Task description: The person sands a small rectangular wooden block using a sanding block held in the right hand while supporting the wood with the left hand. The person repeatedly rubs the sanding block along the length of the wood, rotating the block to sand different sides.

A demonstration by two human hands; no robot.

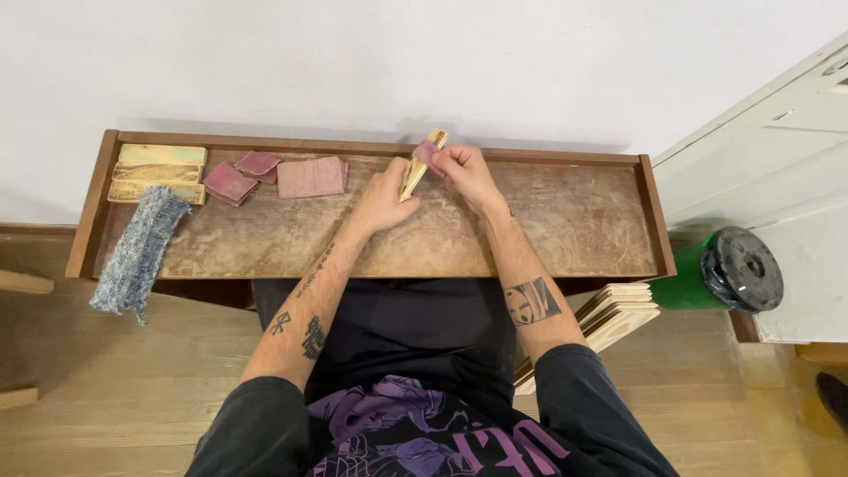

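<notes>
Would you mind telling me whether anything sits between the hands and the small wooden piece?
Nothing visible does: the left hand already grips the wooden piece, and the right hand presses a pink sandpaper scrap against it, above the tray.

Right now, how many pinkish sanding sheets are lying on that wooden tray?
3 lying loose: one square at left, a smaller one just behind it, a larger sheet beside them. More may be stacked underneath.

Pale bare wooden stick (pixel 422 164), matt; worn, scuffed wooden tray (pixel 565 221).
</notes>
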